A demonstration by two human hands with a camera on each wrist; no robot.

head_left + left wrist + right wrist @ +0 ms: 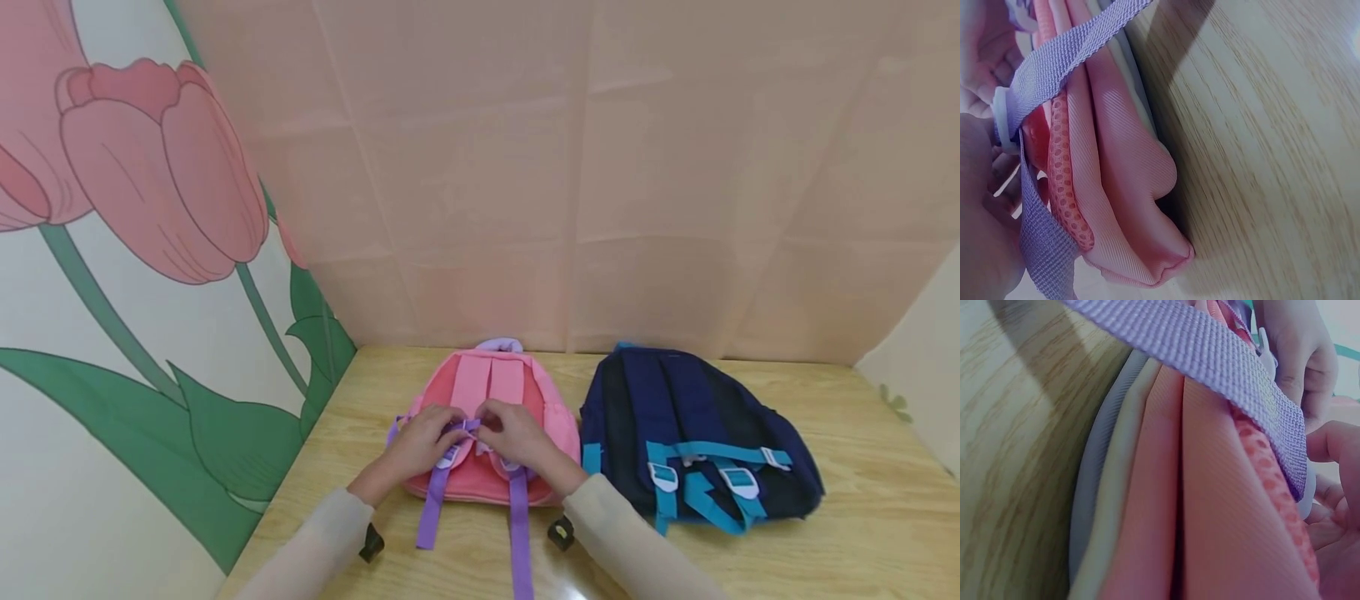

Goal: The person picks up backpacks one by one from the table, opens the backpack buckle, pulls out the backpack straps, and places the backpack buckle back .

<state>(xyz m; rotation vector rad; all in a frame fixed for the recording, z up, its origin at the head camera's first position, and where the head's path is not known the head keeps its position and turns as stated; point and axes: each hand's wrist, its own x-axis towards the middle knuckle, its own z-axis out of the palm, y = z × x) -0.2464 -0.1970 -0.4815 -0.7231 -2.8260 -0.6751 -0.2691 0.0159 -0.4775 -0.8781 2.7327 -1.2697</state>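
Note:
A pink backpack [547,417] lies on the table with its shoulder straps facing up. My left hand [426,435] and right hand [519,435] meet over its middle, fingertips close together. Between them runs a short purple chest strap [471,425], which both hands pinch; its exact fastening is too small to make out. Two long purple webbing ends [519,533] hang toward the front from the shoulder straps. In the left wrist view, a pale strap slider [1002,119] sits beside the fingers on purple webbing [1066,56]. Webbing [1197,350] also crosses the right wrist view, partly covering the pink bag side [1154,475].
A navy backpack [720,400] with turquoise straps [742,454] lies immediately to the right on the wooden table [885,517]. Behind stands a peach cloth backdrop [570,167]. On the left is a tulip-printed wall panel [150,167].

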